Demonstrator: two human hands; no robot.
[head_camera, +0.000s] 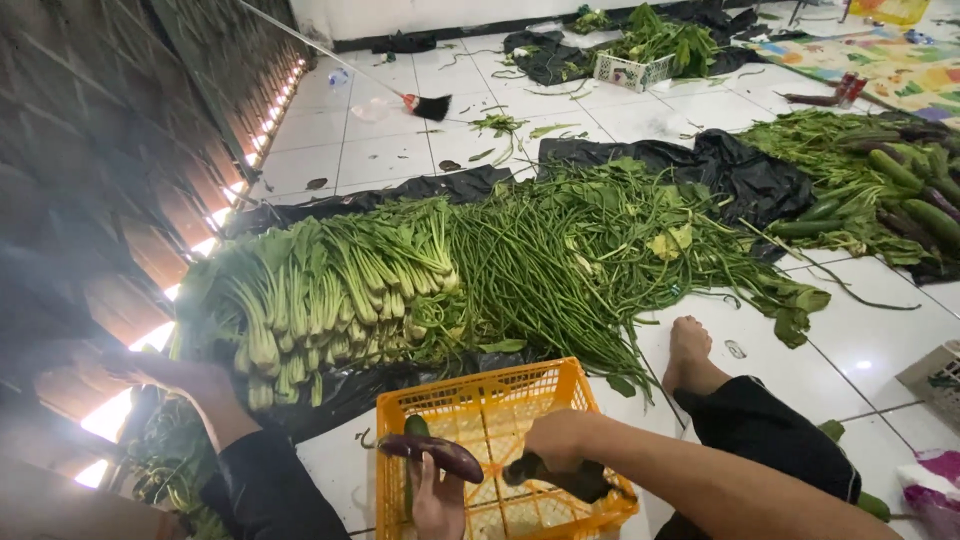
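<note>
My left hand (440, 503) comes up from the bottom edge and grips a long purple eggplant (432, 453) over an orange plastic basket (480, 398). My right hand (556, 438) reaches in from the right on a bare arm. It holds a darker eggplant (570, 480) over the same basket. The two eggplants are close together but apart. Just behind the basket lies a pile of leafy greens with pale stalks (320, 290) beside a heap of long green beans (545, 255), both on black plastic sheeting (745, 175).
Another person's hand in a dark sleeve (195, 382) rests at the left by the greens. A bare foot (688, 345) lies right of the basket. Cucumbers and eggplants (905, 195) are piled at far right. Further back lie a broom (428, 105) and a white crate (632, 70).
</note>
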